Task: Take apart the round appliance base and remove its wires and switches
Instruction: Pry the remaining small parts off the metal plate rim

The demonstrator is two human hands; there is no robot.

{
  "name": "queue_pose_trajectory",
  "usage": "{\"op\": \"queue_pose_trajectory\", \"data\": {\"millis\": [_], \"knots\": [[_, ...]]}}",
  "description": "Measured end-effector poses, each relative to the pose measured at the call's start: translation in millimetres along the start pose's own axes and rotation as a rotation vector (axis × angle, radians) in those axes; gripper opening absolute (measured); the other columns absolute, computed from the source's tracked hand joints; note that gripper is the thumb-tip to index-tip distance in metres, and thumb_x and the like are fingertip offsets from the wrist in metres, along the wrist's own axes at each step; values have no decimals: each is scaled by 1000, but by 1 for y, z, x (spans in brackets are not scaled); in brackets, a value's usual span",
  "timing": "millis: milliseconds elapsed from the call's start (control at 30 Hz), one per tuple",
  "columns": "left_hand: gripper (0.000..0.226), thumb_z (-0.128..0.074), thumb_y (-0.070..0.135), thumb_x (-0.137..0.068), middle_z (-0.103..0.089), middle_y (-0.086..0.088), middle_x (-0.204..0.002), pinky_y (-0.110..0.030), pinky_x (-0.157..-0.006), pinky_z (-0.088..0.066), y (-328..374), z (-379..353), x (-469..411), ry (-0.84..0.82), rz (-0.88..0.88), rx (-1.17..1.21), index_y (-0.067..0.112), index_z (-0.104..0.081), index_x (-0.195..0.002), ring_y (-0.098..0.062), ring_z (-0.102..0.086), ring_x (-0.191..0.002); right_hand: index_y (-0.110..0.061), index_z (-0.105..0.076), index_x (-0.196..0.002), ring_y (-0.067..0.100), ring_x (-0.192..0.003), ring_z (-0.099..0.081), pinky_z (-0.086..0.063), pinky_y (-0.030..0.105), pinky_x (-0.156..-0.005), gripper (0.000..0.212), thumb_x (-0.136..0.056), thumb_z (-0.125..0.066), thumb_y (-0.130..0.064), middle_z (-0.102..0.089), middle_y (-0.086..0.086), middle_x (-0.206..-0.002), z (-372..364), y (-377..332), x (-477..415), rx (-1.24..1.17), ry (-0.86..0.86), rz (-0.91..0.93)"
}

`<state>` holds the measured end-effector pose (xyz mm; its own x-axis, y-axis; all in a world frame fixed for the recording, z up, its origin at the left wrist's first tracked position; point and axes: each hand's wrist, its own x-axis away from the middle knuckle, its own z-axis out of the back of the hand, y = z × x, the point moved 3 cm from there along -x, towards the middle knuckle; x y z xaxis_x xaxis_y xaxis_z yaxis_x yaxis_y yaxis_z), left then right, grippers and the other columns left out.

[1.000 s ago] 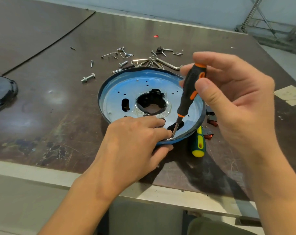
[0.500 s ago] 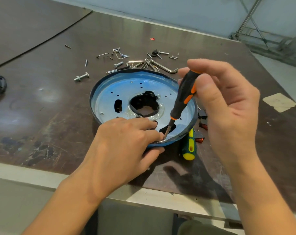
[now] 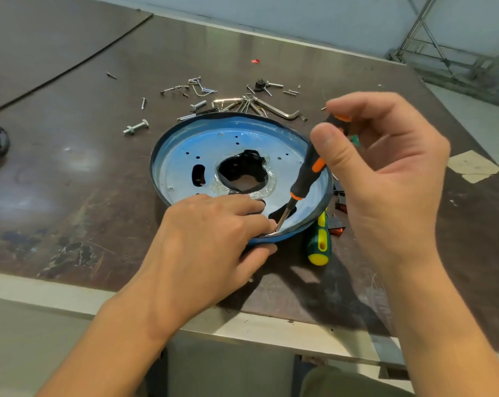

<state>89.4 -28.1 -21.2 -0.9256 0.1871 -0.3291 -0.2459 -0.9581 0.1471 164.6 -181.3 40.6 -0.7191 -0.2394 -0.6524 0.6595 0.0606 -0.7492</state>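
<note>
Round blue metal appliance base [image 3: 242, 138]: lies hollow side up on the dark brown table [image 3: 70, 181], near the front edge; big centre hole w/ clear glue round it.
Right hand [image 3: 385, 173]: thumb & fingertips pinch the top of the black-and-orange screwdriver [image 3: 307, 170].
Left hand [image 3: 202, 247]: we pin the near rim, fingers curled over it, thumb on the outside.
Tip: at the inner rim, just beside our left fingertips; what it bites on we can't tell.
Step (our guess): prying or undoing sth at the rim.
How to do it well: press down along the shaft, small turns, base pinned flat, left fingers out of the slip path.
Green-and-yellow screwdriver [image 3: 318, 245]: lies partly under the base's right side.
Silver hex keys & loose screws [image 3: 279, 110]: just behind the base.
Writing/brands: none we can read.
</note>
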Motion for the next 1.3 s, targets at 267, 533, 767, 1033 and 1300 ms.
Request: {"op": "queue_pose_trajectory", "data": {"millis": [267,533,767,1033,1300], "knots": [[27,-61,51,-86,-71,15,-105,-32,-66,-55,0,1,0,16,-6,6,37,-75,-104,-10,-67,-89,-8,-59,-123,28,-100,-69,-55,33,-83,24,-102,-50,-3,-68,14,-112,-3,2,6,-82,-106,34],[30,-56,53,-88,-70,15,-108,-33,-67,-56,0,1,1,-8,-7,4,37,-73,-107,-10,-67,-91,-7,-57,-131,27,-104,-70,-57,40,-92,36,-99,-49,8,-70,14,-112,-1,6,3,-59,-96,-33],[29,-62,52,-87,-71,15,-111,-32,-71,-56,0,1,0,-9,-4,13,37,-74,-108,-10,-68,-94,-16,-63,-115,3,-91,-62,-52,24,-79,21,-96,-68,-8,-65,2,-101,-3,0,3,39,-60,23],[27,-59,50,-84,-73,13,-96,-37,-68,-58,1,0,0,1,-11,16,34,-76,-99,-10,-68,-93,-11,-63,-123,21,-100,-68,-57,40,-84,24,-99,-61,-6,-69,10,-110,0,7,3,21,-59,7],[24,-66,48,-84,-74,13,-101,-36,-69,-59,2,0,0,19,-12,31,33,-77,-99,-10,-70,-97,-2,-57,-133,28,-109,-70,-58,38,-93,38,-98,-47,10,-70,15,-116,6,8,1,-37,-78,-17]]}}
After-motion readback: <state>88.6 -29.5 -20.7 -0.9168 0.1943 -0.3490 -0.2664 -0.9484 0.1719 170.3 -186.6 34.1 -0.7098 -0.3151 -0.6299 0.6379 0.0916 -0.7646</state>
